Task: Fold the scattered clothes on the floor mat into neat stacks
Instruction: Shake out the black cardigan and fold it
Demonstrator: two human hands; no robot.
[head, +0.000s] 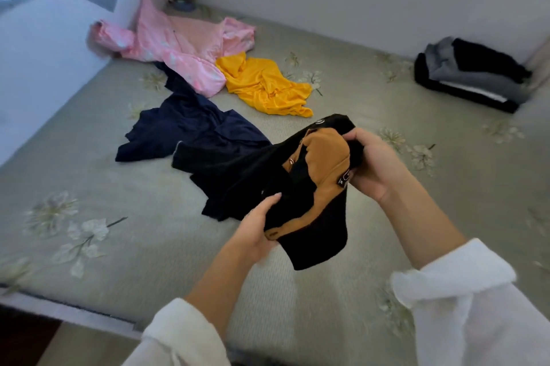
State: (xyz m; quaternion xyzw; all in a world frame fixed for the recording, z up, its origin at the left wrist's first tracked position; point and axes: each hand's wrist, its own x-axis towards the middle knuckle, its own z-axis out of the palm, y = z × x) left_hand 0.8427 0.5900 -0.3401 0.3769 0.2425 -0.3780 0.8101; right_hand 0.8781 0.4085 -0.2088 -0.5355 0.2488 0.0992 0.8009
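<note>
Head view: left hand [256, 231] pinches the lower edge of the black-and-tan garment [321, 151], thumb on top & fingers curled under. Right hand [375, 166] has its fingers wrapped round the bunched top end, so the garment hangs above the floor mat [178, 217] w/ its trailing end lying on the mat against the navy garment [184, 127]. Risk, imo: fabric is bunched & seems partly inside out, so a fold from here prob. comes out lumpy, and lifting could drag the navy piece along.
</note>
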